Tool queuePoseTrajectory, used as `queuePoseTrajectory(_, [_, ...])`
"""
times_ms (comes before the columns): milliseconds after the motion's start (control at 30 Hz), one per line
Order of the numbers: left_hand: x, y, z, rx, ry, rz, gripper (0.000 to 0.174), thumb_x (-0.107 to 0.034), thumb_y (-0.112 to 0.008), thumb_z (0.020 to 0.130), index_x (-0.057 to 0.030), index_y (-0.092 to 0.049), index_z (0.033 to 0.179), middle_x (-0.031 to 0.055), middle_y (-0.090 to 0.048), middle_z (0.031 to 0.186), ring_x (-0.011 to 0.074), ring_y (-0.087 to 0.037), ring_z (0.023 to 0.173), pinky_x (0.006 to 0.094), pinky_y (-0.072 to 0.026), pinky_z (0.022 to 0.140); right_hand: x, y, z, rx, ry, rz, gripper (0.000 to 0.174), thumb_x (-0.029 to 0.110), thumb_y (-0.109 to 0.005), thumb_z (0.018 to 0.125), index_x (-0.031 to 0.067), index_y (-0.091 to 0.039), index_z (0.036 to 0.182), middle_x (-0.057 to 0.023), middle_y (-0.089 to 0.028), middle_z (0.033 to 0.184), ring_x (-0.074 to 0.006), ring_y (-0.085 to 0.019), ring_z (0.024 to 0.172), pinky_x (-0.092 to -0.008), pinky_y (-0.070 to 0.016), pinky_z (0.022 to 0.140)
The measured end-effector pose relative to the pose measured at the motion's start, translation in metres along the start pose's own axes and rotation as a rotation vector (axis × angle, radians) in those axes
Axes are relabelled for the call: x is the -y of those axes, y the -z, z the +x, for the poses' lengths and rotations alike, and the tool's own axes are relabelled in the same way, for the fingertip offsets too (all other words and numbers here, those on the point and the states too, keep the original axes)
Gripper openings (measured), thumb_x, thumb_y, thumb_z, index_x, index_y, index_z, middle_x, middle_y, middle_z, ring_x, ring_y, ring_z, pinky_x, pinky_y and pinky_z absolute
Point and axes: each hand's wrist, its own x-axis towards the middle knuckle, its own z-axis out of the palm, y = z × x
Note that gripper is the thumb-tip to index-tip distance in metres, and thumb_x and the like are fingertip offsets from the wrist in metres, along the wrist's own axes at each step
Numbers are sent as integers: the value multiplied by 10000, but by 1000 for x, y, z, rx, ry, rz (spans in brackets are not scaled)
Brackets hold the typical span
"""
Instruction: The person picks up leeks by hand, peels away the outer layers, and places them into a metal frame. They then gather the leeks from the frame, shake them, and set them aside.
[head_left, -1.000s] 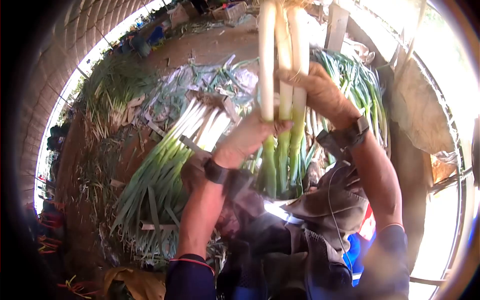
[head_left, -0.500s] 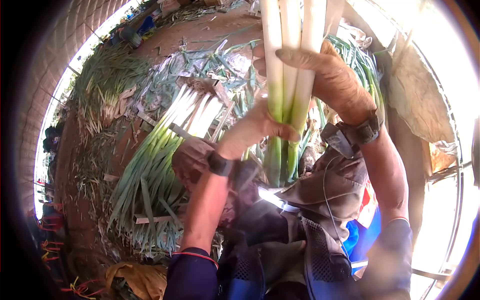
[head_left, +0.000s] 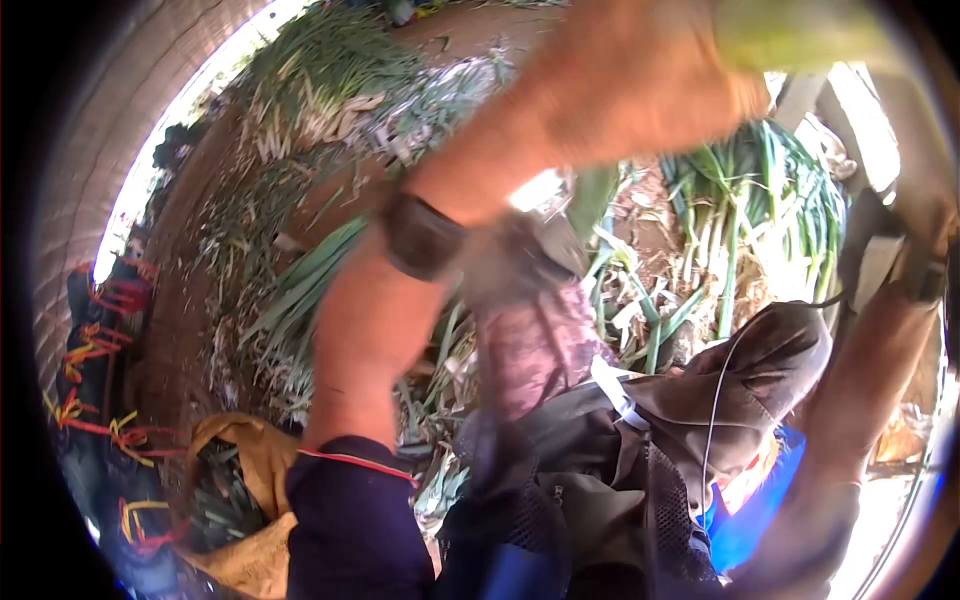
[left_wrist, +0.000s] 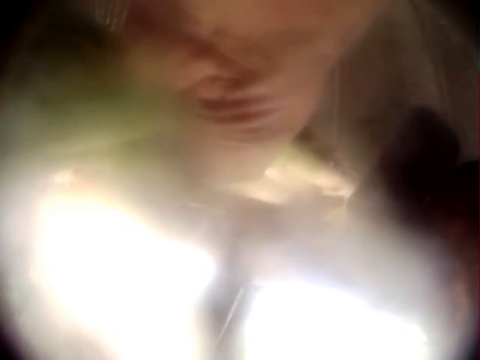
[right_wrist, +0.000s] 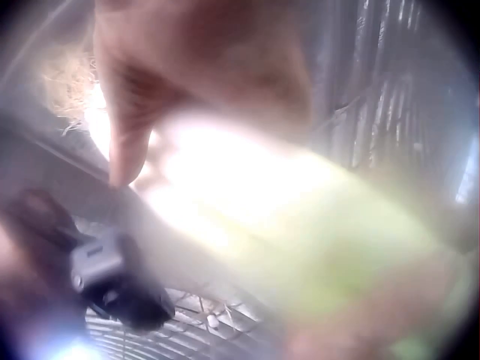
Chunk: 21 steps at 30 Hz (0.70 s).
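A bunch of leeks (head_left: 800, 35) is held up at the top right of the head view, blurred and partly out of frame. My left hand (head_left: 650, 85) grips its green part. In the right wrist view my right hand (right_wrist: 202, 67) wraps round the white shanks (right_wrist: 217, 172), thumb bent over them, with the hairy roots (right_wrist: 67, 86) beyond. My left hand (right_wrist: 375, 315) shows there at the lower right on the green part. Motion blurs the left wrist view, where the left hand's curled fingers (left_wrist: 232, 105) show beside a green patch.
A leafy leek pile (head_left: 760, 210) lies at the right, another pile (head_left: 320, 75) at the far left. Loose leaves (head_left: 310, 300) show behind my left forearm. A tan sack (head_left: 250, 550) stands at lower left, near dark items with red and yellow ties (head_left: 90, 350).
Both hands have carried the leeks from in front of the body up and to the right. The head view has shifted too, and the left forearm now crosses it, covering the rack of leeks.
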Motion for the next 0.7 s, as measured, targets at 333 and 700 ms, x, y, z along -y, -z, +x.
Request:
queuePoseTrajectory(333, [-145, 237, -114, 462, 718, 1804, 328, -125, -694, 784, -46, -649, 1099, 163, -695, 978, 351, -671, 824, 445, -550, 685, -173, -26, 10, 295, -448, -131, 677, 413, -636, 947, 26, -416, 1456, -120, -591, 1347, -255, -621, 1144, -403, -497, 1015])
queuePoseTrajectory(700, [-217, 289, -258, 833, 1478, 2071, 344, -41, -668, 789, -140, -553, 1097, 153, -677, 941, 396, -667, 867, 510, -528, 708, -355, -110, -98, 591, -1066, 251, 467, 255, -683, 931, -20, -587, 1297, -158, -645, 1244, -240, -661, 1072, -331, -527, 946])
